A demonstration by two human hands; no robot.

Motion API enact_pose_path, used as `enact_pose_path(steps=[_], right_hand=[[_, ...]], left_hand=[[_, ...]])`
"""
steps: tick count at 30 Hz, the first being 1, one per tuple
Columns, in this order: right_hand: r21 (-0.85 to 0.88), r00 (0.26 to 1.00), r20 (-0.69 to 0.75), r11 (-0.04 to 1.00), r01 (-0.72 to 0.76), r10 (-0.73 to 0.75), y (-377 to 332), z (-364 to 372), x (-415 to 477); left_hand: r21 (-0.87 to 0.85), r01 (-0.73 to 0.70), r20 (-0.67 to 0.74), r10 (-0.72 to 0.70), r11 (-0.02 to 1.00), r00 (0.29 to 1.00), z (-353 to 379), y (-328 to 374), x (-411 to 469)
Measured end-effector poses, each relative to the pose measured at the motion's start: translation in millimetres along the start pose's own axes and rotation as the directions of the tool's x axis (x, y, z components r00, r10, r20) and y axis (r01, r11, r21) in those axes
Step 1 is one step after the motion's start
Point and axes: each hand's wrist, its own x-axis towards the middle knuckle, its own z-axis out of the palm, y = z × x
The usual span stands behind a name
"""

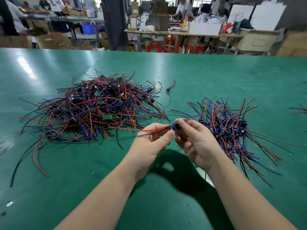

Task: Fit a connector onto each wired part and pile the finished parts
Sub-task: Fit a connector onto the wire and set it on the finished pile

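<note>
Head view: left hand [149, 143], right hand [197, 143] pinch wired part [175, 127] (big pile [99, 108] leftward).

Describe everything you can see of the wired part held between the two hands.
The wired part is a small dark body, black and blue, partly hidden by fingertips. A red and a black lead run out leftward; blue and reddish leads run rightward toward the right pile. The left hand pinches the leads beside the body; the right hand grips the body itself. It is held above the green table, roughly level. Whether a connector is on cannot be told.
</note>
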Motion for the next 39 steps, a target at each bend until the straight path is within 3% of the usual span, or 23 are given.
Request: enact_pose_path(steps=[3, 5, 8, 11, 15, 18, 21, 27, 29, 31, 33, 36, 37, 39], right_hand=[[0.136, 0.999, 0.019, 0.990, -0.035, 0.033, -9.0, -6.8, 1.0], [0.176, 0.994, 0.090, 0.981, -0.084, 0.069, -16.0, -12.7, 0.3], [-0.054, 0.980, 0.145, 0.990, -0.128, 0.134, -17.5, -18.4, -2.1], [-0.370, 0.993, 0.036, 0.925, -0.092, 0.113, -6.5, -19.2, 1.4], [-0.498, 1.000, -0.012, 0.867, -0.017, 0.013, -0.2, -18.6, 4.9], [-0.379, 0.995, -0.087, 0.925, 0.009, -0.045, -10.9, -24.4, 7.5], [-0.202, 0.958, -0.273, 0.979, 0.036, -0.091, -32.2, -40.0, 11.0], [0.094, 0.919, -0.394, 0.995, 0.041, -0.001, -37.1, -45.4, 11.7], [0.159, 0.908, -0.418, 0.985, 0.061, 0.011, -40.2, -44.8, 11.0], [0.153, 0.886, -0.464, 0.986, 0.069, 0.010, -43.1, -45.5, 11.1], [0.026, 0.888, -0.460, 0.999, 0.040, -0.024, -39.4, -41.4, 9.9], [-0.301, 0.981, -0.174, 0.953, 0.030, -0.086, -20.0, -25.3, 5.1], [-0.441, 0.992, -0.070, 0.895, 0.064, -0.105, -11.6, -18.8, 3.5], [-0.728, 0.979, 0.057, 0.663, 0.175, -0.196, 2.4, -9.6, 0.4]], left_hand=[[0.057, -0.052, 0.155, 0.042, 0.997, 0.987, -1.8, 1.0, -1.9], [0.067, -0.015, 0.143, 0.005, 0.998, 0.990, -1.5, -0.6, -1.3], [-0.009, 0.109, 0.124, -0.107, 0.994, 0.986, 0.8, 0.5, -1.1], [0.092, 0.158, 0.079, -0.166, 0.983, 0.983, 1.4, -2.9, -2.7], [0.161, 0.269, 0.004, -0.273, 0.950, 0.962, 1.6, -5.2, -3.5], [0.251, 0.318, 0.073, -0.345, 0.914, 0.936, 0.0, -1.2, -4.9], [0.347, 0.357, 0.160, -0.430, 0.867, 0.888, 0.3, 0.2, -9.7], [0.458, 0.358, 0.280, -0.515, 0.813, 0.810, -3.6, 9.4, -12.8], [0.462, 0.353, 0.258, -0.504, 0.814, 0.824, -5.5, 10.5, -12.5], [0.363, 0.348, 0.136, -0.419, 0.864, 0.898, -5.1, 8.3, -8.4], [0.180, 0.326, -0.056, -0.321, 0.928, 0.945, -5.4, 4.9, -1.7], [0.065, 0.248, -0.226, -0.227, 0.967, 0.947, -7.7, 2.3, 4.6], [0.094, 0.231, -0.229, -0.204, 0.968, 0.952, -8.0, 1.3, 4.6], [0.213, 0.190, -0.165, -0.157, 0.958, 0.974, -6.4, -0.1, 2.1]])
